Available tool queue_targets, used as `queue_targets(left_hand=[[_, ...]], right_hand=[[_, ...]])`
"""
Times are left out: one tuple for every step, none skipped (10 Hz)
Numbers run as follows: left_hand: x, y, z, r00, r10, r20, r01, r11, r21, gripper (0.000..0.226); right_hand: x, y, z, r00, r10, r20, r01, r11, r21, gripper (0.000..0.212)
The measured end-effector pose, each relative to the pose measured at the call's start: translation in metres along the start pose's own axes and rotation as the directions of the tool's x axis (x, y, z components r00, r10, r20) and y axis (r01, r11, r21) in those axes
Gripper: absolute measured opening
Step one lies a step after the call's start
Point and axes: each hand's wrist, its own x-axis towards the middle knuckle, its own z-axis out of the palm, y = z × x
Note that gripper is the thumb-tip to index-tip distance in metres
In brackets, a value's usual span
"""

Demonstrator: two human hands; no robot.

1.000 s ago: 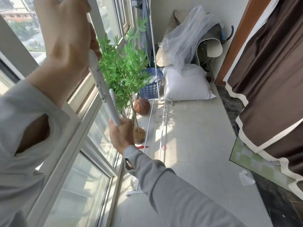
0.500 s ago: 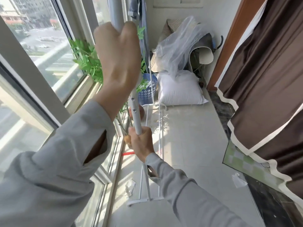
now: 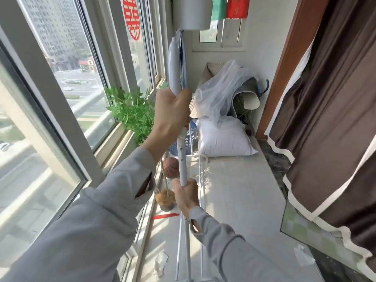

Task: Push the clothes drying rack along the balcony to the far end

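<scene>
Window wall runs along the left edge; green potted plant sits by the sill. Since 1.0 s ago the plant and basketball have shifted back relative to the upright pole, the pole has swung from tilted to near-vertical, and the far clutter looks closer: judged as the rack advancing along the balcony, task mid-way. Left hand wrapped fully closed around the upper, thicker part of the clothes drying rack pole; right hand closed around the same pole lower down, thumb side up. Rack stands just right of the window wall, base rails on the floor; its long axis runs along the balcony, pointing toward the far end, where its far upright stands near the blue basket. Ahead lie a white sack and plastic-covered pile against the end wall. Brown curtain hangs on the right. Little free travel remains, by my estimate.
</scene>
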Motion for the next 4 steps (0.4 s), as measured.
queue_targets(left_hand=[[0.000,-0.001,0.000,1.000,-0.014,0.000,0.014,1.000,0.007,0.034],[-0.002,0.000,-0.005,1.000,0.002,0.026,-0.003,0.999,0.036,0.035],[-0.007,0.009,-0.015,0.992,-0.033,0.119,0.025,0.998,0.064,0.032],[-0.011,0.016,-0.035,0.993,-0.085,0.079,0.082,0.996,0.041,0.051]], right_hand=[[-0.001,-0.004,-0.006,0.997,0.006,0.071,-0.008,1.000,0.015,0.044],[-0.001,-0.004,-0.020,0.970,0.033,0.241,-0.017,0.998,-0.066,0.033],[0.000,-0.016,-0.042,0.878,0.094,0.470,0.022,0.972,-0.234,0.027],[0.011,-0.043,-0.074,0.806,0.120,0.579,0.087,0.945,-0.316,0.049]])
